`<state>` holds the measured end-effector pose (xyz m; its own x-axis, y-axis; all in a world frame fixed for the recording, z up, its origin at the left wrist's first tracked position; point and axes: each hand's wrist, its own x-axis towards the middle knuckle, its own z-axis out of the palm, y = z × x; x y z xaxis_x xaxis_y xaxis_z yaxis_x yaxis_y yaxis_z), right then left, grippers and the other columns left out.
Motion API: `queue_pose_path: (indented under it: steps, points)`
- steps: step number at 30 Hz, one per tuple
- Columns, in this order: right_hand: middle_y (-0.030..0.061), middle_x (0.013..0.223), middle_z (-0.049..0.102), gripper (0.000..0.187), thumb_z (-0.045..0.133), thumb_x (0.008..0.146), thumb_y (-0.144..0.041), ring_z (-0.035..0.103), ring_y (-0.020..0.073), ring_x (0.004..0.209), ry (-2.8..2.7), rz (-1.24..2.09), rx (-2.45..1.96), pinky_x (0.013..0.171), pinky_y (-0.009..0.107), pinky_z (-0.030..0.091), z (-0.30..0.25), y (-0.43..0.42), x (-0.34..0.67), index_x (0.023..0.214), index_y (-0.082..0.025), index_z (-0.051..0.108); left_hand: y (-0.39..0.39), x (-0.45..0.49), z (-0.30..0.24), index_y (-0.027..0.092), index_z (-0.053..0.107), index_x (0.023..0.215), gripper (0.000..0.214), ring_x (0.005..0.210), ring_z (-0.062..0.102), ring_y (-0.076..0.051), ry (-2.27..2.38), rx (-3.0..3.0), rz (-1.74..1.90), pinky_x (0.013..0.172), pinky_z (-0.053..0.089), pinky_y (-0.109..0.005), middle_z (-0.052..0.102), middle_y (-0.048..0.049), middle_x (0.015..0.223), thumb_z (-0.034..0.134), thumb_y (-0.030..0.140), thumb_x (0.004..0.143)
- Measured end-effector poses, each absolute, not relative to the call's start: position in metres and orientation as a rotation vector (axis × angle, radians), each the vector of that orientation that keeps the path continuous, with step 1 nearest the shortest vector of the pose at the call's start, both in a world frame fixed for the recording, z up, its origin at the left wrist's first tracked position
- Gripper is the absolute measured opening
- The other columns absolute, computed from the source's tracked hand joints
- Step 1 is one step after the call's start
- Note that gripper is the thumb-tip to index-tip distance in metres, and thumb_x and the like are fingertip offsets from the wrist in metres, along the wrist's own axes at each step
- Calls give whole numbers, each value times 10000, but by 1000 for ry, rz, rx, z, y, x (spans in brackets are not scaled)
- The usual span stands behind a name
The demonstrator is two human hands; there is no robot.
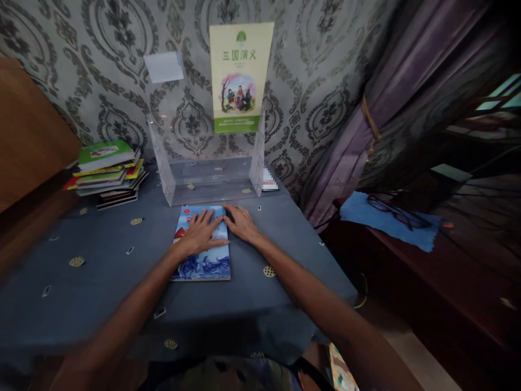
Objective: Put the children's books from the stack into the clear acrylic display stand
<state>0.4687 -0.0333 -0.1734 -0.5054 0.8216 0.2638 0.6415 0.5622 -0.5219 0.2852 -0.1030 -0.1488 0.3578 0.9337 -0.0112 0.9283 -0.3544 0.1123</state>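
Note:
A blue book [207, 269] with a wave picture on its cover lies closed and flat on the cloth-covered table. My left hand [200, 234] rests on the cover with its fingers spread. At the book's upper right corner is my right hand [241, 222], its fingers stretched out and the fingertips at the edge. Just behind the book stands a clear acrylic stand [211, 190]. A book with a pale yellow and green cover [240, 117] stands upright at the stand's back right.
A stack of books [108, 168] sits at the table's left, near a brown wooden panel [32, 130]. A white card [164, 67] shows at the back of the stand. To the right are a purple curtain [345, 119] and glasses [394, 212] on a blue cloth [366, 220].

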Motion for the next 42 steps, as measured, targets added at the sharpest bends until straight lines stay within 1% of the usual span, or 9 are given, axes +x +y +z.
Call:
queue_pose_path:
  steps: [3,7,12,17,22,26,33,38,42]
  points:
    - [162,1452,580,485,533,959,-285,498,289,1364,-2374,458,-1153,1124,486,389,-171,-39,469,1427,-157,517,-101,277,-148,225,376,1555,808,1545,210,-361,1686,2490,121,1211,197,-552,287,-164,1658,446,723,924]
    - [170,1534,498,493,531,968,-304,429,293,1439,-2435,424,-1152,1165,508,341,-165,-50,471,1438,-157,517,-98,261,-145,193,417,1526,626,1523,302,-270,1772,2446,219,1230,197,-494,375,-152,1621,390,551,1012]
    - [216,1591,397,519,513,989,-351,370,324,1483,-2504,375,-1200,1195,541,295,-154,-80,468,1455,-124,507,-99,249,-148,178,458,1482,515,1511,325,-289,2089,2277,329,1192,279,-551,409,-172,1598,376,420,1034]
    - [267,1620,300,637,519,993,-418,277,367,1524,-2609,402,-1211,1223,589,230,-148,-118,466,1522,-76,419,-99,249,-151,189,464,1470,497,1511,330,-278,2116,2224,382,1189,303,-524,409,-167,1599,410,405,1026]
    - [240,1645,252,745,472,995,-573,218,351,1546,-2658,478,-1099,1244,592,195,-152,-145,482,1563,-104,358,-97,247,-154,181,483,1456,491,1506,338,-270,2108,2228,432,1191,310,-476,420,-156,1595,433,399,1019]
    - [218,1654,238,779,469,982,-619,200,352,1550,-2661,523,-1012,1246,608,183,-154,-151,493,1584,-145,325,-98,246,-156,169,517,1428,480,1490,361,-294,2165,2213,454,1175,332,-462,432,-176,1578,453,401,1013]
    - [241,1662,158,980,534,887,-740,138,389,1556,-2710,613,-953,1242,638,143,-147,-148,499,1601,-122,272,-104,246,-156,138,529,1396,454,1310,546,-315,2310,2095,531,1068,438,-455,523,-217,1461,440,350,1004]
    - [217,1669,146,1019,613,843,-734,140,394,1554,-2708,651,-913,1239,634,152,-149,-146,504,1613,-176,246,-98,235,-165,163,573,1339,433,1258,585,-287,2138,2000,890,1077,448,-450,621,-169,1340,502,281,929]
    - [206,1672,124,1042,618,830,-747,118,381,1558,-2709,681,-913,1246,623,129,-149,-146,506,1618,-187,228,-87,217,-165,178,650,1174,365,1111,671,-284,1900,1590,1285,1006,513,-442,717,-117,1143,600,282,828]
